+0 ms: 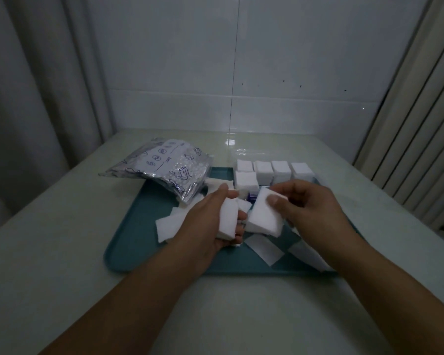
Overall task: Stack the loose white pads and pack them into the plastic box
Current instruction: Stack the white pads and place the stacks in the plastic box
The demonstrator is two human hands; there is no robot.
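My left hand (205,221) grips a small stack of white pads (228,218) above the teal tray (128,249). Just to its right, my right hand (308,203) pinches a second stack of pads (263,217), thumb on top. Loose white pads lie on the tray: some at the left (166,226), one flat in front (264,248), others partly hidden under my right forearm (306,253). The clear plastic box (273,172) sits at the tray's far right, with several stacks of pads standing in it.
A crinkled silver printed bag (164,170) lies over the tray's far left corner. A small purple item (251,196) shows between my hands. The tray rests on a pale table (62,239) against a tiled wall, with curtains at the left and right.
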